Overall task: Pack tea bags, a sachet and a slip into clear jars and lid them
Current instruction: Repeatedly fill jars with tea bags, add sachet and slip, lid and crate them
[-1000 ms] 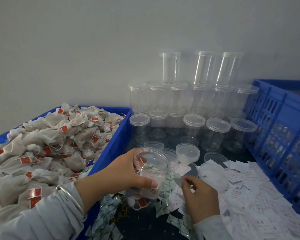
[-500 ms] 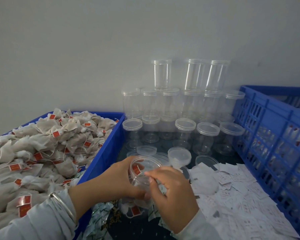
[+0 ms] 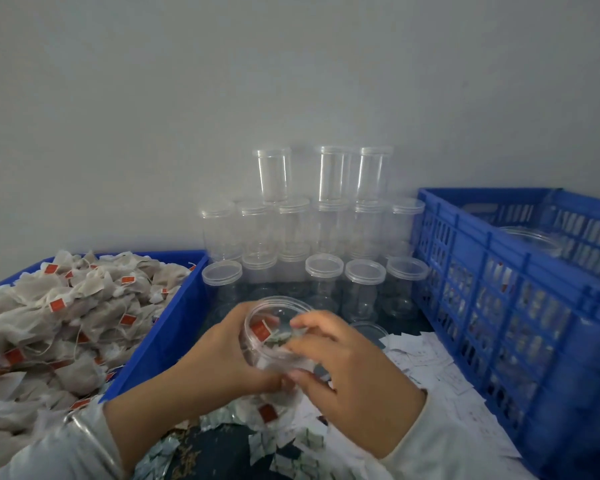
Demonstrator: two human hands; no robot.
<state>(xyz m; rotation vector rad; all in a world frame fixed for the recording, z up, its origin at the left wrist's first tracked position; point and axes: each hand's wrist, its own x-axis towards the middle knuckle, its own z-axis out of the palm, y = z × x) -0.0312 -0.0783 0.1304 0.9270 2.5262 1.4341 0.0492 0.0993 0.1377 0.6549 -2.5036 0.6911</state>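
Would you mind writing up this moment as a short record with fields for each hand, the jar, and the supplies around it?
left hand: left hand grips the open jar from the side, tilted toward the camera
right hand: right hand pinches something small at the jar's mouth; what it is cannot be told
jar contents: tea bags with red tags
left side: blue bin heaped with tea bags
behind: stacked empty jars, lidded
right side: paper slips on the table, blue crate
near edge: sachets

Blue crate (image 3: 174,327) at worktop's left edge, slatted blue crate (image 3: 499,271) at right, grey wall (image 3: 222,98) behind.
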